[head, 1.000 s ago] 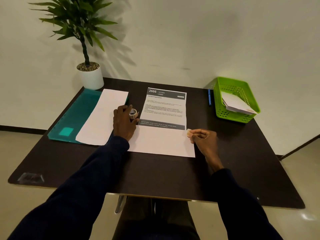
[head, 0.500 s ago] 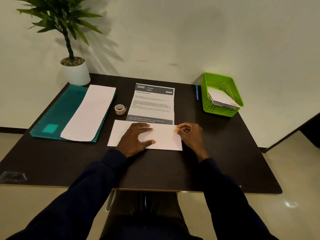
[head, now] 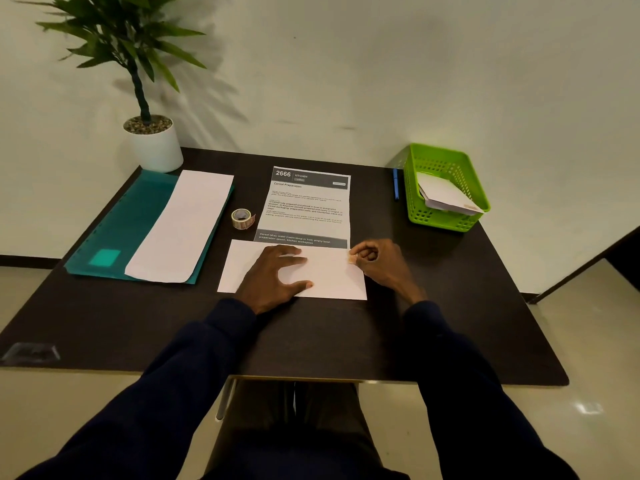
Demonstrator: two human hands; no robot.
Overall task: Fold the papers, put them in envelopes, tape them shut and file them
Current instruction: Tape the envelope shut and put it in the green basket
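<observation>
A white envelope (head: 332,278) lies flat on the dark table near me. My left hand (head: 273,275) presses flat on its middle, fingers spread. My right hand (head: 377,261) pinches a small piece of tape (head: 352,259) at the envelope's upper right corner. Behind the envelope lies a printed sheet (head: 308,206) headed 2666 KITCHEN. A roll of tape (head: 241,218) stands to the sheet's left. A long white paper (head: 183,226) rests on a teal folder (head: 117,223) at the left.
A green basket (head: 446,216) at the right holds white envelopes (head: 446,195). A blue pen (head: 396,184) lies beside it. A potted plant (head: 152,147) stands at the back left corner. The wall is right behind the table (head: 450,323).
My left hand let go of the tape roll and moved down onto the envelope. My right hand stayed at the envelope's upper right corner with the tape piece.
</observation>
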